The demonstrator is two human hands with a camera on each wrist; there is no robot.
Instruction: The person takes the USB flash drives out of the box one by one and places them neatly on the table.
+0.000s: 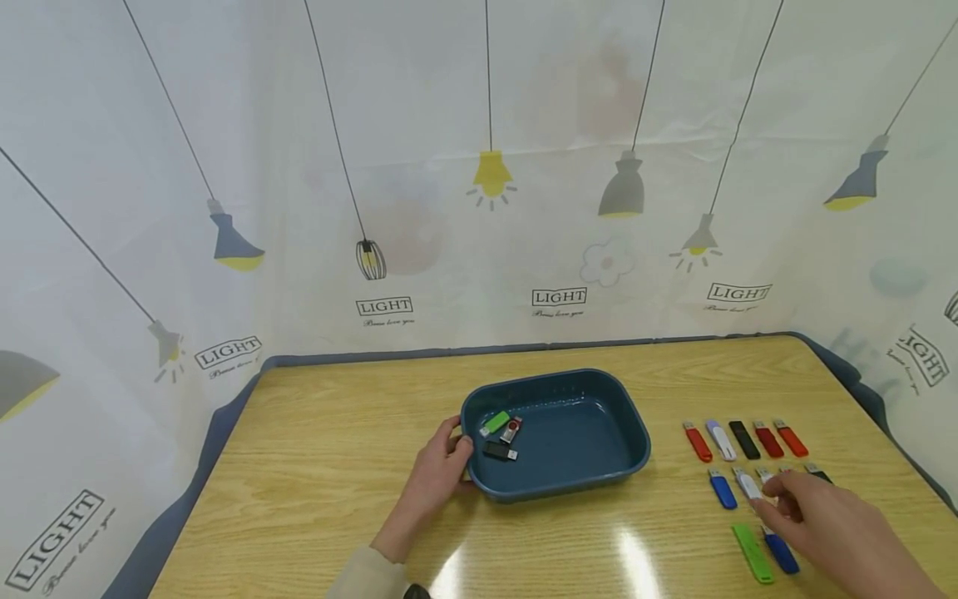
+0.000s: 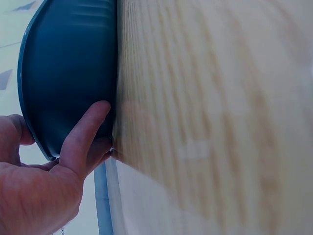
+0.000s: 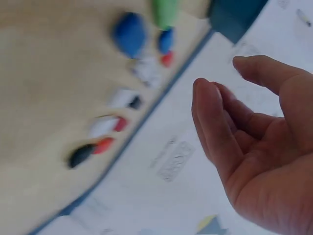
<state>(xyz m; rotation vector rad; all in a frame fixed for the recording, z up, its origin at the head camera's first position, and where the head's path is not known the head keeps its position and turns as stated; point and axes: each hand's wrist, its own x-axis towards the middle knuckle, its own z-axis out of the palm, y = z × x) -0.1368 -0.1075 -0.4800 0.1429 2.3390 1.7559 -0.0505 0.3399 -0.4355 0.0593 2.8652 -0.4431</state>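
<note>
At its left end, my left hand (image 1: pixel 441 462) holds a dark blue plastic tray (image 1: pixel 576 478). In the left wrist view the fingers (image 2: pixel 80 139) lie against the tray's outer wall, and part of the hand is at its rim. Inside the tray are a green USB stick (image 1: pixel 495 423), a red-and-silver one (image 1: pixel 511 430) and a black one (image 1: pixel 500 451). My right hand (image 1: pixel 816 516) hovers over the USB sticks on the right, its fingers loosely bent and apart from the thumb, with nothing between them. A white USB stick (image 1: pixel 747 484) lies nearest its fingertips. The hand partly hides several sticks.
Several USB sticks lie in rows on the wooden table (image 1: pixel 337 433), among them a red one (image 1: pixel 698 442), a blue one (image 1: pixel 722 489) and a green one (image 1: pixel 752 553). A white curtain (image 1: pixel 449 100) printed with lamps surrounds the table's back and sides.
</note>
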